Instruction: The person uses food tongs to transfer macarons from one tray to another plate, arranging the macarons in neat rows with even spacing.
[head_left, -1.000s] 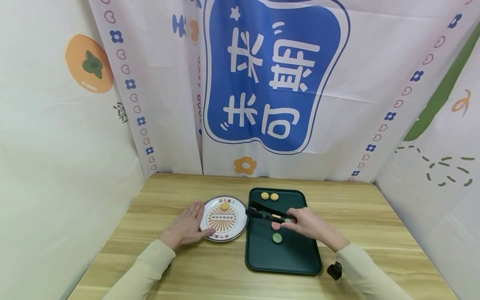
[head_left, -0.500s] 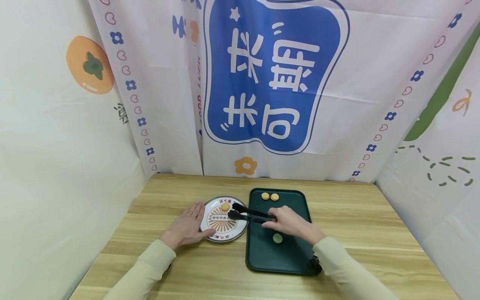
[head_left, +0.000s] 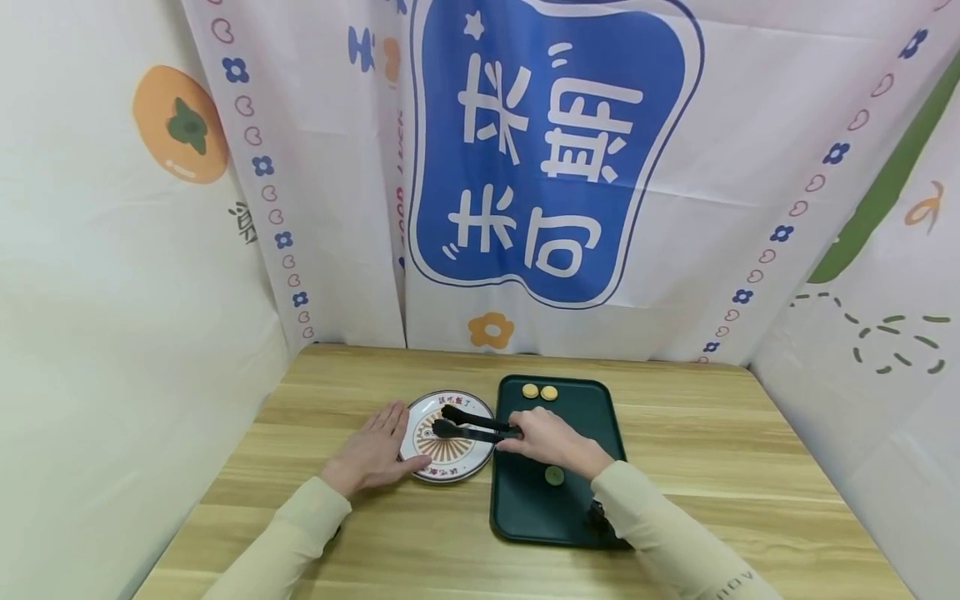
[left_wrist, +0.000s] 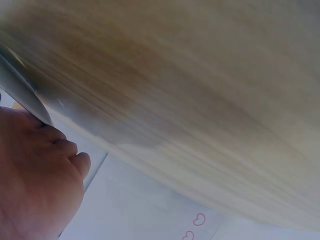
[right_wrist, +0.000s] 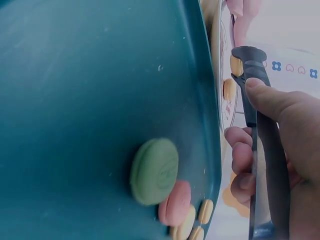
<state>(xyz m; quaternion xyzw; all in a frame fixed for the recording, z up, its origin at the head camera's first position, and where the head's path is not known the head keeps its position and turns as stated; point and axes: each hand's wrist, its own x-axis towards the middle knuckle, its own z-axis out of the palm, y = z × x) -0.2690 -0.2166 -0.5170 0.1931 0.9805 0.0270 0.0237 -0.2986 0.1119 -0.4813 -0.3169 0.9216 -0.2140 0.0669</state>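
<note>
Centre-frame, tongs (head_left: 474, 433) clasped in the right hand (head_left: 547, 437), yellow macaron (right_wrist: 235, 66) apparently pinched, should be lowered gently; the plate (head_left: 447, 458) is steadied by the straight-fingered left hand (head_left: 375, 454).

Left of the tray (head_left: 525, 512), the tongs (head_left: 474, 433) cover part of the plate (head_left: 471, 463), and a yellow fleck (head_left: 447, 407) peeks past their tips, too small to identify! Over the tray, the right hand (head_left: 551, 437) hides the pink macaron (right_wrist: 175, 204) from the head camera; the right sleeve (head_left: 667, 521) swallows a near corner. Right wrist: on the tray, the green macaron (right_wrist: 156, 171) blurs, and the tongs' back end is cut off. Left wrist: plate and left hand (left_wrist: 37, 175) sliced by the edge, table (left_wrist: 200, 75) smeared.
</note>
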